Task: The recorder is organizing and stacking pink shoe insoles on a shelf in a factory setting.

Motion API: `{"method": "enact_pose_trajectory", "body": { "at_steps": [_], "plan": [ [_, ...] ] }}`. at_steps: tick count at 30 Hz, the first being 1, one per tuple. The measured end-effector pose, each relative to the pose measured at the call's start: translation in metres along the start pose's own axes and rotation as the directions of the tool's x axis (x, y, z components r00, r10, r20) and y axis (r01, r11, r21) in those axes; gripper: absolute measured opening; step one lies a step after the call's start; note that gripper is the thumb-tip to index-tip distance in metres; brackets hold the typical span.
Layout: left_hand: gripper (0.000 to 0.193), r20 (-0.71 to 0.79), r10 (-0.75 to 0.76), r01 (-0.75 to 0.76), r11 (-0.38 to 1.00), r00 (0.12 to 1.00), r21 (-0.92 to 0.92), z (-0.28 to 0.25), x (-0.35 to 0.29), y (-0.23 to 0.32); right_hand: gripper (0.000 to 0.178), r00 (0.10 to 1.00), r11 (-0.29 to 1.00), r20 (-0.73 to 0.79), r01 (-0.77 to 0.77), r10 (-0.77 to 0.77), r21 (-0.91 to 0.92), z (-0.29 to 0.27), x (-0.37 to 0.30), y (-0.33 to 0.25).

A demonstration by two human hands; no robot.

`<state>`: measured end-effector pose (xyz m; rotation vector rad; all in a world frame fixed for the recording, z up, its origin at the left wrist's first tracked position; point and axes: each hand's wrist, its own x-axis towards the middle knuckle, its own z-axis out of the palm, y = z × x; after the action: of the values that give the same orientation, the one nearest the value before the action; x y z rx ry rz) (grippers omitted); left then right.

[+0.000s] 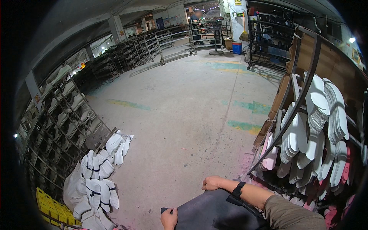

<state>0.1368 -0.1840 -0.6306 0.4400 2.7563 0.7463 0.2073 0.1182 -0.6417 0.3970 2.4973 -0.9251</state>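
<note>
A dark grey, cloth-like sheet (207, 212) spreads in front of me at the bottom of the head view; it could be an apron, but I cannot tell. Closed on its near left corner is my left hand (169, 219), thumb on top. My right hand (212, 183) is curled at the sheet's far edge, its fingers folded in and partly hidden. A black band (238, 189) circles my right wrist, with a dark piece hanging under it. Nearest to my right arm are stacked white shoe soles (294, 140) on a rack.
On the left floor lie tied bundles of white soles (100, 193) beside a yellow crate (51, 207) and a shoe rack (63, 115). A metal-framed rack with cardboard sides (283, 86) stands right. Farther off are metal rail carts (174, 42), a fan base (216, 52) and a blue box (237, 48).
</note>
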Motion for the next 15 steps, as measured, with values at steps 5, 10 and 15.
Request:
{"method": "enact_pose_trajectory", "body": {
  "at_steps": [5,10,15],
  "plan": [
    [0.037,0.000,-0.015,0.015,0.999,1.000,-0.029,-0.001,-0.001,0.000,0.040,1.000,1.000,-0.005,-0.002,0.002,-0.003,0.000,0.000,-0.002],
    [0.038,-0.008,-0.014,0.013,0.999,1.000,-0.031,-0.001,-0.002,0.000,0.040,1.000,1.000,-0.006,-0.002,0.002,0.003,0.001,0.001,0.000],
    [0.038,-0.006,0.009,-0.009,0.999,1.000,-0.034,0.004,0.004,-0.009,0.041,1.000,1.000,-0.011,-0.014,0.014,0.009,0.000,0.000,-0.001]
  ]
}}
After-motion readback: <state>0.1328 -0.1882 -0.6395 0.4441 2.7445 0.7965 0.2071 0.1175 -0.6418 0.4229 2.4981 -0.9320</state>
